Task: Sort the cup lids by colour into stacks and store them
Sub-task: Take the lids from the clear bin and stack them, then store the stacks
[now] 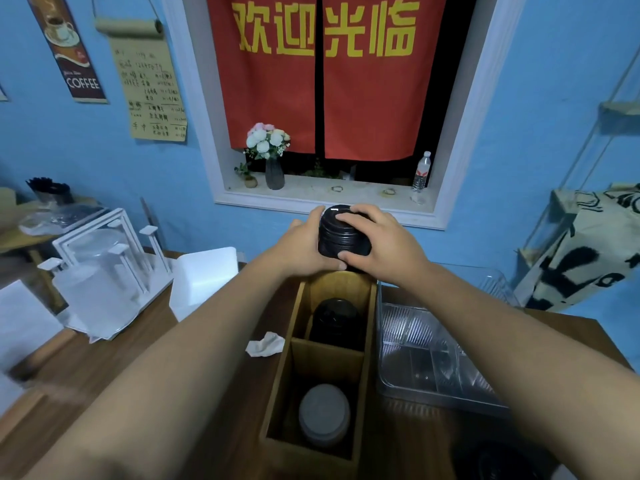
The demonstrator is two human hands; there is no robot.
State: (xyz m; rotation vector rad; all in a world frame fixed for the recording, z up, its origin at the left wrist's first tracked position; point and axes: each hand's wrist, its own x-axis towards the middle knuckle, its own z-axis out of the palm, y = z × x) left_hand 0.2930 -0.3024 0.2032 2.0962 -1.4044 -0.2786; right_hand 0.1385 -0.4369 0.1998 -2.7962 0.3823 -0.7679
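Left hand (304, 244) and right hand (381, 245) both grasp the black stack (341, 237) above the box (294, 358) far end. Stored: black lids (336, 322), white stack (323, 414). Likely remaining: lowering the held stack in

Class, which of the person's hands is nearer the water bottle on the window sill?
Right. The right hand grips the black lid stack below and left of the water bottle; the left hand holds the stack's other side, farther left.
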